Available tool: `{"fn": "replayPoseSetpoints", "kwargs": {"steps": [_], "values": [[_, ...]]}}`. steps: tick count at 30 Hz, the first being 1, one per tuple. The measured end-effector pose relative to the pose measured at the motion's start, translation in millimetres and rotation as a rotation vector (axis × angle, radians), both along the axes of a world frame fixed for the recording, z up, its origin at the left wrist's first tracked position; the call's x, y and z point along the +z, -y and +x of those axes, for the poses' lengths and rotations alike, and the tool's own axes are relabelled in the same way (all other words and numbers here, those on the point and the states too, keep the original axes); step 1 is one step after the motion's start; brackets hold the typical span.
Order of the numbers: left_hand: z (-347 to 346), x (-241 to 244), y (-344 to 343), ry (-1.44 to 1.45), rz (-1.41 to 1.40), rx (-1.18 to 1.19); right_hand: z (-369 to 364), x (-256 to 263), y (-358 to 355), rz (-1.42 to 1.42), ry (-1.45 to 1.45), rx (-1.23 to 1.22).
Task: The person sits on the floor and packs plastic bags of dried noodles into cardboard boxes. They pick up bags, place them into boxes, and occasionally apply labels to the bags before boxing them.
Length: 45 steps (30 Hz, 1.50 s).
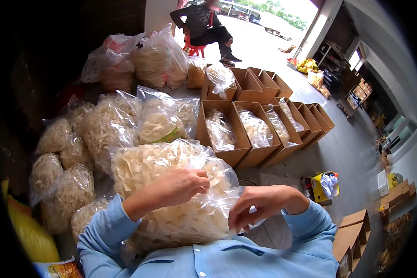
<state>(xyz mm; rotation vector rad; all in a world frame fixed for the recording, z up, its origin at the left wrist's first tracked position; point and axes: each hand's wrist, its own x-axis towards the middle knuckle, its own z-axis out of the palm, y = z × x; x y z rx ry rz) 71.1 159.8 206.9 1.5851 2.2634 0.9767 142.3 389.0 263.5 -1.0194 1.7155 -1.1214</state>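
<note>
Right in front of my body lies a large clear plastic bag (173,222) of pale, flat, ribbon-like strips, apparently dried food. My left hand (187,186) is curled over the bag film, its fingertips partly hidden beneath it. At the bag's right end, my right hand (255,206) bends downward and pinches the loose plastic between thumb and fingers. Just beyond, a second mass of broad strips in clear film (153,160) appears behind my left hand. Whether it is a separate bag is hard to tell through the glare.
Filled clear bags (107,125) crowd the left side. Open cardboard boxes (239,156) stand in rows ahead, several holding bags. Larger sacks (160,59) stand behind. A yellow bin (321,187) is at right. A person (203,27) sits on a red stool (196,50) near the doorway.
</note>
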Motion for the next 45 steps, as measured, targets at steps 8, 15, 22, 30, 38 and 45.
{"fn": "replayPoseSetpoints", "kwargs": {"steps": [8, 15, 22, 30, 38, 45], "values": [[-6.2, -13.7, 3.4, -0.006, 0.071, -0.031, -102.9, 15.0, 5.5, -0.387, 0.200, -0.204], [-4.4, -14.4, 5.9, 0.002, 0.100, -0.018, -193.4, 51.3, 21.7, -0.108, -0.610, -1.076], [-1.3, -24.9, 3.5, 0.045, 0.194, 0.122, -62.5, 13.5, 61.6, 0.237, -0.837, -0.337], [-0.6, -14.3, 5.0, -0.045, 0.104, 0.069, -14.1, -34.5, 23.1, 0.129, -0.654, -0.558], [4.3, 2.1, 43.2, -0.146, 0.062, -0.015, -4.5, -49.2, 23.8, 0.085, -0.574, -0.657], [9.9, 12.9, 39.5, -0.325, 0.102, 0.035, -6.5, -44.7, 27.7, 0.183, -0.712, -0.615]]}}
